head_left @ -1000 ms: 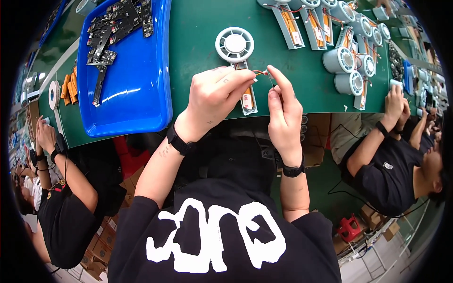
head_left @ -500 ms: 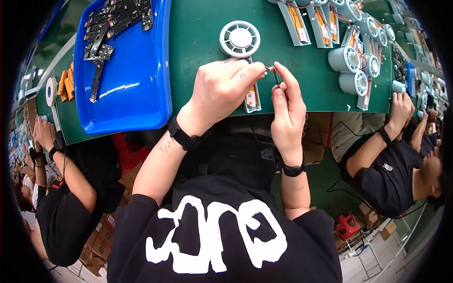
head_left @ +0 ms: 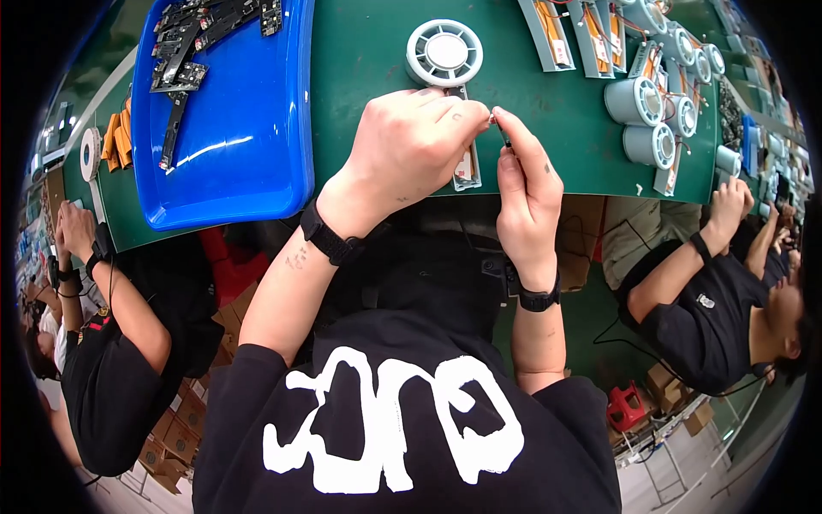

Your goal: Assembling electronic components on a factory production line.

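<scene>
A pale blue handheld fan housing [head_left: 444,53] with a round spoked head lies on the green table, its open handle [head_left: 467,174] pointing toward me. My left hand [head_left: 415,141] is closed above the handle and hides much of it. Its thumb and forefinger pinch thin wires whose end is largely covered by the fingertips. Just to the right, my right hand [head_left: 527,193] holds a narrow dark circuit board [head_left: 503,134] edgewise between thumb and fingers. The fingertips of both hands meet at the board's upper end.
A blue tray [head_left: 231,184] at left carries several black circuit boards [head_left: 178,51]. Several fan housings [head_left: 635,101] with wires stand at right. A tape roll [head_left: 90,154] and orange pieces [head_left: 118,141] lie far left. Co-workers' hands [head_left: 728,206] are at both sides.
The view has shifted slightly, so the fan housing appears higher. My fingertips have drawn closer together, and the orange-red wires seen between them earlier are now mostly hidden.
</scene>
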Available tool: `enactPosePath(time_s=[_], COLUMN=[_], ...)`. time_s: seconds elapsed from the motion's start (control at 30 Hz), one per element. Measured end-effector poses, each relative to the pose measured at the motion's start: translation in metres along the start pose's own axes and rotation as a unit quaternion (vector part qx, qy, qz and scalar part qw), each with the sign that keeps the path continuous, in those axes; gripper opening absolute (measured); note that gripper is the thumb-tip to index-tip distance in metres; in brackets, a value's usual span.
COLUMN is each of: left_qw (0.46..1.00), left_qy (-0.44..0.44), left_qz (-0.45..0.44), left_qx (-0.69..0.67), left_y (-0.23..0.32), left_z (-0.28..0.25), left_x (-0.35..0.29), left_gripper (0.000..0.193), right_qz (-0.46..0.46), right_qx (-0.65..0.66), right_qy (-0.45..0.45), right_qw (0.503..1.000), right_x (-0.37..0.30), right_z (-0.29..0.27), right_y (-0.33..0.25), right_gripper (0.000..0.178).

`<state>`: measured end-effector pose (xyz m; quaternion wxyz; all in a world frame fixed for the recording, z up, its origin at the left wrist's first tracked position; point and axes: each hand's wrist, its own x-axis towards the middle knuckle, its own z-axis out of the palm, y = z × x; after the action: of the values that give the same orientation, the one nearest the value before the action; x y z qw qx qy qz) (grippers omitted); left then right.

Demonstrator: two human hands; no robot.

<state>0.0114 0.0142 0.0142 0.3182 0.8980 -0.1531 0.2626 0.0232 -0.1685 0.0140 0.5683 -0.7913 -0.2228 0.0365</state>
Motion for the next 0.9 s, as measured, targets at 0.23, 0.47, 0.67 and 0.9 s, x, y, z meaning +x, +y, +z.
enactPosePath(time_s=[0.23,0.47,0.67,0.9], left_qw=[0.999,0.998,0.999,0.996], left_qy=[-0.001,0.026,0.035,0.068], left_qz=[-0.028,-0.009,0.003,-0.001], left_qx=[-0.046,-0.056,-0.03,-0.051], left_y=[-0.005,0.0,0.002,-0.002], left_z=[0.002,0.0,-0.002,0.001], left_x=[-0.004,-0.003,-0.003,-0.008], left_gripper=[0.012,0.013,0.012,0.016], right_qz=[0.028,0.043,0.051,0.053], right_qx=[0.037,0.061,0.058,0.059], right_qy=[-0.032,-0.029,-0.046,-0.059], right_qw=[0.998,0.997,0.996,0.995], right_x=[0.005,0.004,0.006,0.009], right_z=[-0.005,-0.003,-0.009,-0.009], right_y=[-0.002,-0.005,-0.009,-0.01], right_gripper=[0.039,0.039,0.039,0.039])
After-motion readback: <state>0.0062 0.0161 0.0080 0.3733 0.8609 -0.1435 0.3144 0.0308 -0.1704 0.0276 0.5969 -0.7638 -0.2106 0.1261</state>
